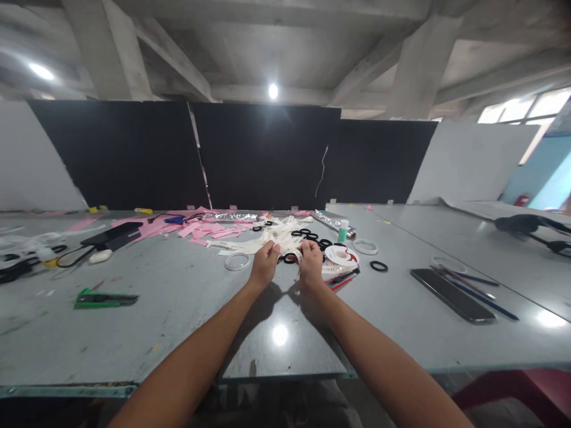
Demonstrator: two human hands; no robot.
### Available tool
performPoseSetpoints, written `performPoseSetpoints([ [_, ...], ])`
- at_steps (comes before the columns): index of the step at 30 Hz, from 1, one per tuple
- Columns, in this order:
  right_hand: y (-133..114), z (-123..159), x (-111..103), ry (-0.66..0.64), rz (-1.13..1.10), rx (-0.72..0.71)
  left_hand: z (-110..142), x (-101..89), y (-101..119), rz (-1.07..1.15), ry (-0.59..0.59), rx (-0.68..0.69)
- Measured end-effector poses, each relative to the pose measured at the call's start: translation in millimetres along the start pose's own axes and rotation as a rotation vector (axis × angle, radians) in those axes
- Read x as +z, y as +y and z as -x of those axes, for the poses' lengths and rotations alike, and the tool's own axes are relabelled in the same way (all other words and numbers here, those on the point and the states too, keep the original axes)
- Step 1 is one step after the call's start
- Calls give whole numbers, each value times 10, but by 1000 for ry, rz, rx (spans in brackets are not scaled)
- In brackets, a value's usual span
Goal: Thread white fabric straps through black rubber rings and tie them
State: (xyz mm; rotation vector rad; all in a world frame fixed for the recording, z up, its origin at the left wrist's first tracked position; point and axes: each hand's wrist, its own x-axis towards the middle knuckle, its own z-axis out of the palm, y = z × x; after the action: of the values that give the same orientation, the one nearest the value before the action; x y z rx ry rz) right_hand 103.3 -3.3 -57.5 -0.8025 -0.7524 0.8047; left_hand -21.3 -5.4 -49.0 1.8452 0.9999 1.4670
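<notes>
It looks like a craft workshop: bare concrete ceiling [276,47], a long grey worktop [111,345] littered with pink scraps [214,229], white strips [285,229], black rings [325,243] and a cutter [104,299].

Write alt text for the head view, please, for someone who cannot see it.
A person's left hand and right hand are close together by cream ribbon strips and black rings over a grey table, a white spool at right.

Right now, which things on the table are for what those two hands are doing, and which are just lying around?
Probably for the job, close around the left hand and right hand:
- cream ribbon strips
- black rings
- ribbon spool

Probably just lying about, farther off:
- green utility knife
- black phone
- pink strips
</notes>
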Motion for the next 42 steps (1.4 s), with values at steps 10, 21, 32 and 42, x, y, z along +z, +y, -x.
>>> performPoseSetpoints([
  [10, -101, 77, -81, -326, 25, 369, -12, -143, 66, -89, 174, 31],
  [21, 35, 79, -39, -675, 334, 103, -113, -156, 12, 179, 138, -96],
  [32, -85, 60, -62, -494, 366, 24, -141, -177, -91, 132, -58, -78],
  [42, -131, -10, -109, -426, 538, -187, -82, -204, -37, -75, -33, 156],
])
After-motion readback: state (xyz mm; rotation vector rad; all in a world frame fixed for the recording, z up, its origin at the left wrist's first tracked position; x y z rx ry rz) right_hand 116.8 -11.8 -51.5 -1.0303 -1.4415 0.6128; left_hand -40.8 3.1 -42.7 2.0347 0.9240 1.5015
